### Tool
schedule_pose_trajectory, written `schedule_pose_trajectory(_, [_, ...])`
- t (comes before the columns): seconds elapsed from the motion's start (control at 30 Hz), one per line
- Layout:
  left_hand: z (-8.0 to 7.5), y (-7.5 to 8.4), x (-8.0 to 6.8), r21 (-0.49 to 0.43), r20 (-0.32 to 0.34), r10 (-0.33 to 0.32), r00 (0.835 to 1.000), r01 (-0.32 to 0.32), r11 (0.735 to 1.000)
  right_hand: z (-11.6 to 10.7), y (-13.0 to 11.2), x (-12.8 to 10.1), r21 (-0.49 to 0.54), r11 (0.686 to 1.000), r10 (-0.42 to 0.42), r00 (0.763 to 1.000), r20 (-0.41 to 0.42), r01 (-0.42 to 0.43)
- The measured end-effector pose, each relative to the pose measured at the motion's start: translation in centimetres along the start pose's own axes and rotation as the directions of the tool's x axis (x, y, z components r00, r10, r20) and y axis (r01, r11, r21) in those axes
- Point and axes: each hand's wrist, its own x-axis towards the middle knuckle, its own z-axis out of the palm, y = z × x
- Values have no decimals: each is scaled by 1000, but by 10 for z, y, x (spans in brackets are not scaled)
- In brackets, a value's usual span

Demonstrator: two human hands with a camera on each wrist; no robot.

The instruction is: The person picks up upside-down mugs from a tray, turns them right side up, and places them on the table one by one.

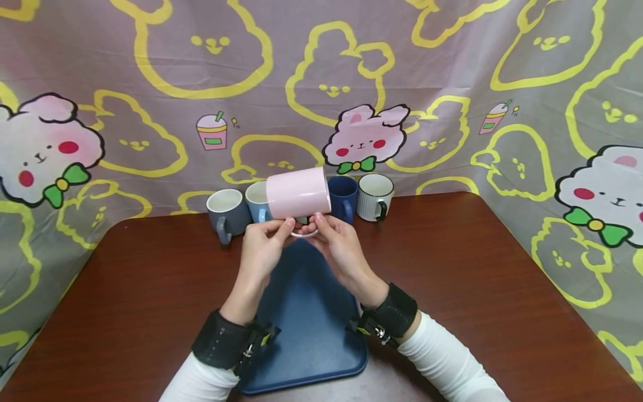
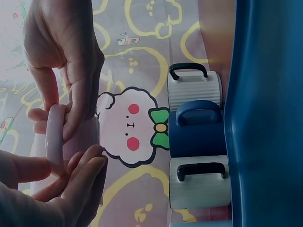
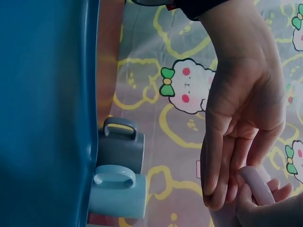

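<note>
A glossy pink mug (image 1: pixel 298 192) lies on its side in the air, its handle turned down toward the person. Both hands hold it by that handle (image 2: pixel 55 137). My left hand (image 1: pixel 260 251) pinches the handle's left end between thumb and fingers. At the right end, my right hand (image 1: pixel 346 254) does the same, its thumb near the mug's rim. In the right wrist view, part of the handle (image 3: pixel 255 185) shows between the fingertips, while most of the mug's body is hidden. Below the hands lies a dark blue tray (image 1: pixel 306 329).
Along the back stand a dark grey mug (image 1: pixel 228 211), a light blue mug (image 1: pixel 257 196), a navy mug (image 1: pixel 343 195) and a white ribbed mug (image 1: pixel 374 195) with a black handle. Another pale ribbed mug (image 2: pixel 199 191) shows in the left wrist view. A patterned curtain (image 1: pixel 281 67) hangs behind the brown table (image 1: pixel 150 290).
</note>
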Motion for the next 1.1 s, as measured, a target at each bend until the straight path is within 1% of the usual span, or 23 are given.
schedule_pose_trajectory(0.1, [1, -1, 0, 56, 23, 16, 1000, -17, 998, -1, -1, 0, -14, 1000, -13, 1000, -17, 13])
schedule_pose_trajectory(0.2, [1, -3, -1, 174, 54, 45, 998, -54, 983, -4, -4, 0, -38, 998, -59, 998, -18, 58])
schedule_pose_trajectory(0.23, [1, -4, -1, 221, 66, 61, 996, -75, 973, -5, -5, 0, -52, 995, -81, 997, -14, 80])
schedule_pose_trajectory(0.3, [1, -6, -1, 316, 95, 103, 990, -129, 940, -9, -7, 1, -90, 986, -140, 990, -3, 139])
schedule_pose_trajectory(0.4, [-1, -10, -1, 427, 147, 172, 974, -219, 877, -17, -12, 3, -167, 959, -230, 973, 9, 228])
schedule_pose_trajectory(0.47, [-2, -12, -1, 474, 186, 207, 961, -272, 837, -23, -15, 5, -244, 927, -290, 957, 11, 284])
schedule_pose_trajectory(0.5, [-2, -14, -1, 491, 204, 217, 954, -292, 821, -26, -17, 6, -292, 904, -322, 947, 11, 311])
schedule_pose_trajectory(0.57, [-3, -17, -1, 526, 246, 230, 942, -329, 784, -33, -21, 9, -399, 846, -385, 923, 3, 354])
schedule_pose_trajectory(0.6, [-3, -19, -1, 541, 266, 232, 936, -344, 768, -37, -23, 11, -453, 811, -417, 909, -3, 371])
schedule_pose_trajectory(0.67, [-5, -22, -1, 581, 302, 240, 923, -377, 721, -44, -27, 13, -554, 737, -474, 880, -16, 387])
schedule_pose_trajectory(0.7, [-6, -24, -1, 599, 317, 243, 917, -393, 698, -48, -29, 14, -595, 705, -496, 868, -25, 386])
schedule_pose_trajectory(0.73, [-7, -25, -2, 614, 332, 247, 911, -407, 676, -51, -31, 15, -623, 680, -516, 856, -33, 386])
schedule_pose_trajectory(0.8, [-9, -28, -3, 643, 355, 251, 901, -430, 634, -54, -38, 14, -662, 644, -546, 836, -46, 384])
schedule_pose_trajectory(0.83, [-10, -30, -3, 656, 363, 255, 896, -440, 613, -54, -43, 13, -677, 630, -557, 829, -55, 379])
schedule_pose_trajectory(0.9, [-13, -33, -5, 676, 375, 258, 891, -453, 581, -53, -53, 9, -706, 604, -580, 811, -72, 369])
schedule_pose_trajectory(1.0, [-18, -36, -7, 704, 382, 257, 888, -460, 541, -52, -67, 3, -730, 581, -610, 787, -98, 360])
schedule_pose_trajectory(1.07, [-22, -37, -8, 717, 380, 254, 890, -457, 526, -56, -72, 4, -743, 570, -628, 770, -116, 352])
schedule_pose_trajectory(1.1, [-24, -37, -9, 720, 378, 254, 890, -455, 524, -59, -73, 5, -748, 564, -637, 761, -126, 348])
